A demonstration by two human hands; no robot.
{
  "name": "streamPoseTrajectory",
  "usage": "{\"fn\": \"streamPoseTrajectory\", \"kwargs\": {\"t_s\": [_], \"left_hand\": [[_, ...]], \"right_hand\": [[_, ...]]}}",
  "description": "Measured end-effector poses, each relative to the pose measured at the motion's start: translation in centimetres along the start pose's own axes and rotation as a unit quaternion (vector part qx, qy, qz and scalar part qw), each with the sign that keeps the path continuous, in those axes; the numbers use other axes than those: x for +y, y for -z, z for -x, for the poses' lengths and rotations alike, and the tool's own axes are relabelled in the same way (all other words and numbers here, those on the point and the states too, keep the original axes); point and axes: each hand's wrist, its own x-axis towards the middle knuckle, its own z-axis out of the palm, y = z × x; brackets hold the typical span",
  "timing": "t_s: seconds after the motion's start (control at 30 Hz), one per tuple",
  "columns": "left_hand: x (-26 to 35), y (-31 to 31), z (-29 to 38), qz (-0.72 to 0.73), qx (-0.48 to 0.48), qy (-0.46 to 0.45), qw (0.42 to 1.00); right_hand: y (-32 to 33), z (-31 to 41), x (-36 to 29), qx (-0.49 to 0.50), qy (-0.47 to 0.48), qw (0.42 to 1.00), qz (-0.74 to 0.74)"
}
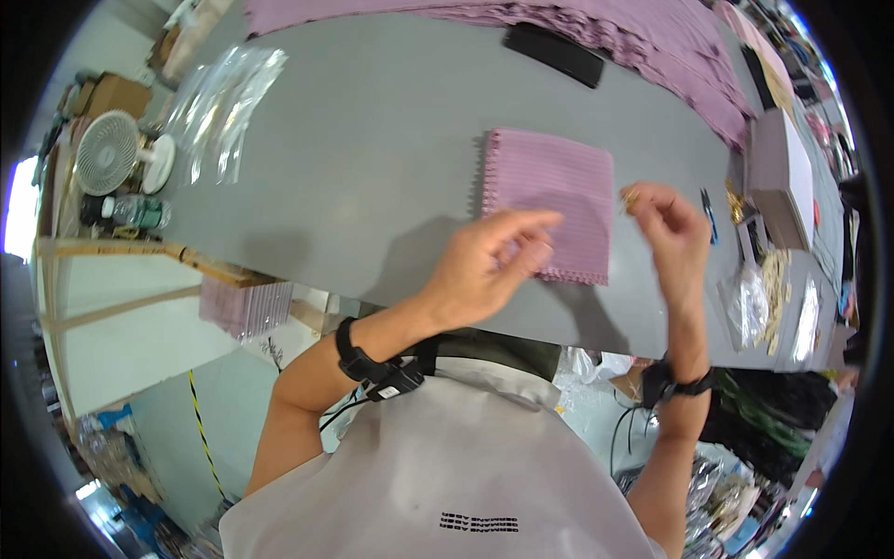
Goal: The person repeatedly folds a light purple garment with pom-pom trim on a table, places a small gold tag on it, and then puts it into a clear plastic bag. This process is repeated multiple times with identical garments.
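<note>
A folded mauve textile [566, 175] with ribbed stripes and a frilled trim along two edges lies flat on the grey table [349, 161]. Over its lower left part hovers my left hand [489, 258], index finger stretched out, thumb apart from it, nothing seen in its grasp. To the right of the textile, my right hand [670, 216] pinches a small gold-coloured metal piece [631, 198] between thumb and fingertips. The piece is too small and blurred to name exactly.
Clear plastic bags [223, 105] lie at the left. A black flat case [555, 54] rests before spread mauve fabric [656, 42]. At the right are a blue-handled tool [709, 216], gold pieces [735, 201], a white box [782, 175] and beige tags [774, 293]. A fan [108, 152] stands far left.
</note>
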Motion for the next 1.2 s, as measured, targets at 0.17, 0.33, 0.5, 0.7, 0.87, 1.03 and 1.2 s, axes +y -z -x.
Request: {"fn": "streamPoseTrajectory", "kwargs": {"t_s": [0.17, 0.33, 0.5, 0.7, 0.87, 1.03, 1.2], "left_hand": [[0.7, 0.3, 1.7, 0.19, -0.06, 0.104, 0.974], [0.4, 1.0, 3.8, 0.256, -0.024, 0.084, 0.963], [0.4, 2.6, 5.7, 0.131, -0.036, 0.122, 0.983], [0.2, 3.0, 6.5, -0.046, -0.018, 0.062, 0.997], [-0.5, 3.0, 5.3, -0.063, -0.036, 0.115, 0.991], [-2.1, 2.9, 2.3, -0.172, 0.067, -0.024, 0.982], [-3.9, 3.3, 1.0, -0.291, 0.018, -0.085, 0.953]], "right_hand": [[-9.1, 4.9, -1.6, -0.06, -0.024, 0.977, -0.205], [-11.9, 6.4, -2.0, -0.048, 0.023, 0.978, -0.203], [-10.5, 6.7, -2.5, -0.094, 0.237, 0.961, 0.108], [-9.7, 6.5, -1.8, -0.179, 0.287, 0.919, 0.204], [-9.4, 5.6, -0.7, -0.179, 0.303, 0.907, 0.23], [-8.7, 2.1, 0.8, -0.167, 0.238, 0.932, 0.216], [-9.1, -0.1, 3.2, -0.208, 0.211, 0.934, 0.198]]}}
